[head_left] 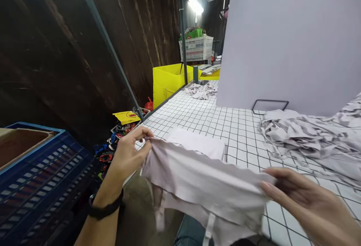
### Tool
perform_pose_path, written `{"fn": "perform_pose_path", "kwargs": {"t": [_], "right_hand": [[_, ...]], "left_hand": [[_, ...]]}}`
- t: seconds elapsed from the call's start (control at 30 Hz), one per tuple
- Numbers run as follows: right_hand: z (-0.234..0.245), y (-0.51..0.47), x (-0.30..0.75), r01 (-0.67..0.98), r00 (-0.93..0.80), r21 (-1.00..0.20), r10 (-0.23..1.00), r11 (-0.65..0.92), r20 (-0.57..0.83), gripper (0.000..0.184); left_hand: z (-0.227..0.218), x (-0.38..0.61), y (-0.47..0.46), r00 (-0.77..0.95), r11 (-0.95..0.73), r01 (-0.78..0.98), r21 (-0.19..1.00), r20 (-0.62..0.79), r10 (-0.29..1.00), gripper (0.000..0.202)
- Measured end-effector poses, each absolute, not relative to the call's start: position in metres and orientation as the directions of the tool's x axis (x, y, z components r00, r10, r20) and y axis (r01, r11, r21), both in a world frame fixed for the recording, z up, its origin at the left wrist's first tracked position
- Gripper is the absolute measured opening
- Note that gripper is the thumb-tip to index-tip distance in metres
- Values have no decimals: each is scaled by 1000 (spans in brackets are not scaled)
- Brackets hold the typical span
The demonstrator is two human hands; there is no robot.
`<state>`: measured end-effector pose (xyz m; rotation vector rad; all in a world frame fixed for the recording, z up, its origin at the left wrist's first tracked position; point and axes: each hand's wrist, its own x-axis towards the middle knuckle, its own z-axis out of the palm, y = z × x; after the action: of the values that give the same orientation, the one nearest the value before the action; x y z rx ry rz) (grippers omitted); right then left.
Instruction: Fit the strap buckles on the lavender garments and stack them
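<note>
one head-worn view, looking forward and down, close over the gridded table point(214, 122) edge

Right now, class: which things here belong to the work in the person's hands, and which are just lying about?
In hand:
- pale garment, stretched between left hand and right hand
- folded pale piece on the gridded table

Lying about:
- heap of grey fabric pieces
- blue crate
- yellow bin
- white basket

Dim room, glaring lamp point(195, 5) behind; edges warped, cloth point(197, 182) blurred.
</note>
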<state>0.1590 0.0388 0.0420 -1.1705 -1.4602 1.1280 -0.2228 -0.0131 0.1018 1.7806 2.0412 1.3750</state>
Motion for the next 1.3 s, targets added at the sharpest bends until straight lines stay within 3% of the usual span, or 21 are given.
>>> {"fn": "perform_pose_path", "kwargs": {"t": [0.1,0.23,0.4,0.77,0.9,1.1,1.17,1.3], "right_hand": [[25,75,108,161,-235,-985,972,64,24,46],[-9,116,69,333,-140,-934,986,132,89,38],[-24,139,63,490,-17,-862,990,129,138,29],[-40,165,69,556,16,-809,971,190,239,30],[-33,173,123,674,93,-715,938,187,333,27],[-10,220,234,818,359,-575,808,-31,468,35],[-6,234,254,842,364,-535,797,-62,481,37],[-8,233,266,870,282,-493,823,-2,494,21]], "left_hand": [[79,-254,41,-326,24,746,665,334,884,16],[40,-266,113,-322,136,771,623,196,926,14],[15,-258,163,-304,157,810,566,175,936,17],[-7,-236,184,-352,256,861,438,152,924,20],[-3,-232,168,-313,191,891,412,251,916,25],[6,-171,140,12,-218,884,413,447,895,23],[7,-136,134,87,-319,832,454,461,883,22],[7,-68,126,223,-479,713,511,482,847,21]]}}
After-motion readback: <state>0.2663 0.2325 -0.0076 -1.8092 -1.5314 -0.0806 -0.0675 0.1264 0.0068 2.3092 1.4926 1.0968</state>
